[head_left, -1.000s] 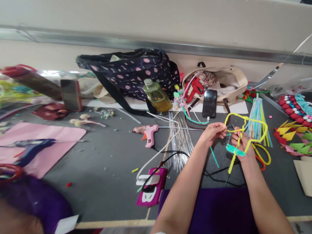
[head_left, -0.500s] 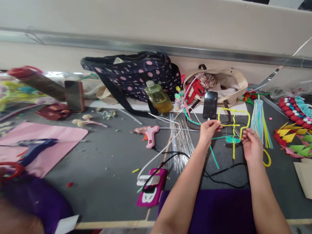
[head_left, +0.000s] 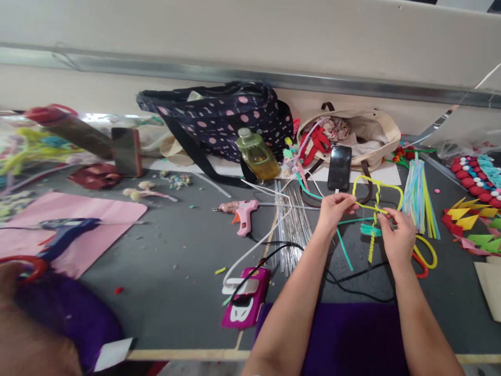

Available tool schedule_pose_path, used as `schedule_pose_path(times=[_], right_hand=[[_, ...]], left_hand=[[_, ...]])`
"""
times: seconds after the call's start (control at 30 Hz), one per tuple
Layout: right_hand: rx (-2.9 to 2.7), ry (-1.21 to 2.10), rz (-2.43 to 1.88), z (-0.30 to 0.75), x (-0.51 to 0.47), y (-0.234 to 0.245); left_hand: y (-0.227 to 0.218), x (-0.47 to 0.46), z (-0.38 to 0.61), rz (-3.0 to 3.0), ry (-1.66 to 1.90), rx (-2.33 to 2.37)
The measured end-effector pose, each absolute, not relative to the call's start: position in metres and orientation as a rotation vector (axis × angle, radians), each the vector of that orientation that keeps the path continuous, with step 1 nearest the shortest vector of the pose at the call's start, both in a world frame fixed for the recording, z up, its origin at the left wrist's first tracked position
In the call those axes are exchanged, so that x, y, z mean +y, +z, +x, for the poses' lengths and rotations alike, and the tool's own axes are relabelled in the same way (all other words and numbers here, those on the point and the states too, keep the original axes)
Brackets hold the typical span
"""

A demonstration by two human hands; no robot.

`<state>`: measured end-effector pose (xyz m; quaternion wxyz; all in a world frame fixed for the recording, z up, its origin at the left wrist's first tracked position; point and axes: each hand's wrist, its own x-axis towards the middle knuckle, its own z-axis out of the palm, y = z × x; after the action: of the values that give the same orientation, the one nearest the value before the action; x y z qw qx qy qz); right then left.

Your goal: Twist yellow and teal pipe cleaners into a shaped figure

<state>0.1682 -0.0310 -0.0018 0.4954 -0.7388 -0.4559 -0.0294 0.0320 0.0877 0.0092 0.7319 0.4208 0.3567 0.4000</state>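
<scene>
Over the grey table [head_left: 176, 292] both my hands hold a bent yellow pipe-cleaner shape [head_left: 392, 186] with a teal strip [head_left: 369, 230] wound on its stem. My left hand [head_left: 332, 210] pinches the shape's left side between thumb and fingers. My right hand [head_left: 398, 238] is closed on the stem near the teal strip. The twisted yellow tail hangs down beside my right hand. A black phone [head_left: 339, 167] lies just behind the shape.
A pink glue gun [head_left: 240, 213], clear glue sticks [head_left: 291, 224], a black cable [head_left: 352, 277] and a magenta phone case [head_left: 246, 298] lie left of my hands. Bags [head_left: 223, 117] line the wall. Coloured pipe cleaners [head_left: 418, 198] and paper pieces [head_left: 469, 222] lie right. Another person's head shows bottom left.
The yellow shape moved left and away from me, then turned slightly. My right hand let go of the stem for a moment and now grips it again near the teal strip.
</scene>
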Motion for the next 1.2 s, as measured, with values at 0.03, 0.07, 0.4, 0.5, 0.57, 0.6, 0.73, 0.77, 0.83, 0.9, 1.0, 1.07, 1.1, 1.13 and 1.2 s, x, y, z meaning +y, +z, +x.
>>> schedule_pose_path(times=[0.03,0.07,0.4,0.5,0.57,0.6,0.73,0.77,0.83,0.9,1.0,1.07,1.1,1.13,1.2], right_hand=[[-1.120,-0.072,-1.796,0.169,-0.031,-0.003],[-1.130,-0.071,-1.797,0.169,-0.031,-0.004],[-1.240,-0.155,-1.789,0.167,-0.032,-0.001],[-1.311,-0.228,-1.834,0.163,-0.032,-0.002],[-1.349,-0.250,-1.871,0.161,-0.031,-0.003],[-1.359,-0.243,-1.885,0.160,-0.031,-0.004],[-1.272,-0.116,-1.858,0.160,-0.028,-0.008],[-1.233,-0.076,-1.840,0.161,-0.027,-0.009],[-1.175,-0.010,-1.809,0.162,-0.025,-0.010],[-1.148,0.022,-1.784,0.162,-0.024,-0.010],[-1.118,-0.015,-1.768,0.161,-0.023,-0.009],[-1.104,-0.059,-1.762,0.160,-0.024,-0.008],[-1.103,-0.081,-1.759,0.159,-0.024,-0.008],[-1.108,-0.104,-1.756,0.159,-0.024,-0.007],[-1.131,-0.157,-1.755,0.158,-0.025,-0.006]], left_hand=[[0.009,0.088,0.032,0.924,0.868,0.780],[0.009,0.087,0.032,0.922,0.855,0.776],[0.008,0.084,0.035,0.911,0.773,0.743],[0.009,0.081,0.038,0.907,0.739,0.732],[0.009,0.080,0.039,0.901,0.724,0.723],[0.009,0.079,0.040,0.899,0.719,0.718],[0.009,0.079,0.041,0.892,0.697,0.689],[0.009,0.079,0.041,0.890,0.691,0.682],[0.008,0.079,0.041,0.883,0.679,0.673],[0.008,0.078,0.041,0.872,0.669,0.672],[0.009,0.078,0.041,0.875,0.658,0.680],[0.010,0.077,0.041,0.900,0.652,0.691],[0.010,0.077,0.041,0.915,0.649,0.696],[0.011,0.076,0.042,0.927,0.648,0.700],[0.012,0.076,0.042,0.941,0.650,0.710]])
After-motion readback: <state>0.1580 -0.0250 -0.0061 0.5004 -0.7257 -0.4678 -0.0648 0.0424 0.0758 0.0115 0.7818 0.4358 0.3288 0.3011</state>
